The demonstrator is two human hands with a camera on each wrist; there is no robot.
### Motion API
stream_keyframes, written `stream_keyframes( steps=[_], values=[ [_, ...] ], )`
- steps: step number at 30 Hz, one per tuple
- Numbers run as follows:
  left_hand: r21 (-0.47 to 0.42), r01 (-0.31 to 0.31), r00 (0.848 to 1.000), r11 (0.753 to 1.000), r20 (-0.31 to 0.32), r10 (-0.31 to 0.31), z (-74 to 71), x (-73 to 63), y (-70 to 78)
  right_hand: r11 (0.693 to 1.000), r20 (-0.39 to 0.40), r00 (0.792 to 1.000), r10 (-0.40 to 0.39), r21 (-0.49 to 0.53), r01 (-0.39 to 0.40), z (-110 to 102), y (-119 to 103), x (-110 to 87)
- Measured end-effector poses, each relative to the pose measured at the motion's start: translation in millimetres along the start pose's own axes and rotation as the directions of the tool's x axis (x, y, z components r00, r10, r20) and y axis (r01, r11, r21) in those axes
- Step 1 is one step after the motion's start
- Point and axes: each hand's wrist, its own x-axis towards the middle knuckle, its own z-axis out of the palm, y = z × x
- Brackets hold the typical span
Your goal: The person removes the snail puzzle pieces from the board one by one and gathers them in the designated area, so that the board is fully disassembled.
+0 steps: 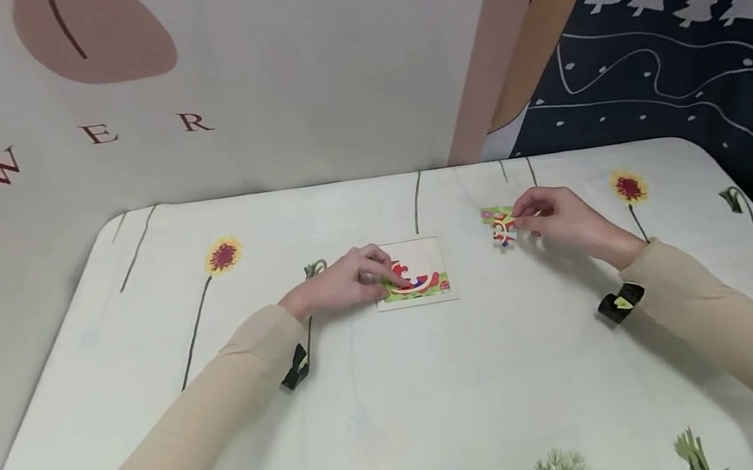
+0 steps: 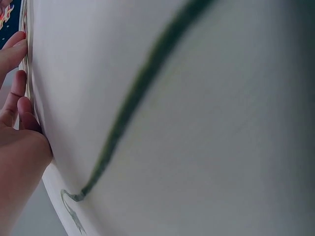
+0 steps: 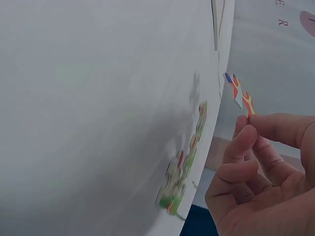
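A small puzzle board (image 1: 417,251) lies on the table, with joined colourful pieces (image 1: 423,285) along its lower part and bare backing above. My left hand (image 1: 336,285) rests at the board's left side, its fingers reaching over the pieces. From the left wrist the same hand (image 2: 19,157) shows loosely bent fingers against the board's edge. To the right, my right hand (image 1: 567,222) pinches a red, yellow and blue puzzle piece (image 1: 503,231) between thumb and fingertips. In the right wrist view this piece (image 3: 237,92) is lifted off the table, seen nearly edge-on.
Beyond the held piece, loose puzzle pieces (image 1: 490,213) lie on the table; the right wrist view shows several of these pieces (image 3: 172,189) close together. The tablecloth (image 1: 408,414) has printed flowers. A dark cloth with white trees (image 1: 706,42) hangs at the right.
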Motion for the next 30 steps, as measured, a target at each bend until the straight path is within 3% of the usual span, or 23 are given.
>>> stream_keyframes(
  steps=[8,15,23,30],
  values=[
    [0.012,-0.025,1.0,1.0,-0.006,0.025,-0.7,-0.1,-0.8,1.0,-0.019,1.0,-0.012,-0.023,0.012,-7,13,-2.9],
    [0.023,-0.005,1.0,1.0,-0.006,0.005,-0.7,0.1,0.1,1.0,-0.03,1.0,0.011,-0.025,-0.012,-8,22,-0.8],
    [-0.006,-0.037,0.999,0.999,-0.003,0.036,-0.8,0.4,-2.6,0.993,-0.045,0.999,0.003,-0.118,-0.008,-6,24,5.1],
    [0.008,-0.022,1.0,1.0,-0.003,0.022,-0.9,0.3,-2.6,0.989,-0.049,0.998,0.025,-0.143,-0.032,-2,23,8.5]
  ],
)
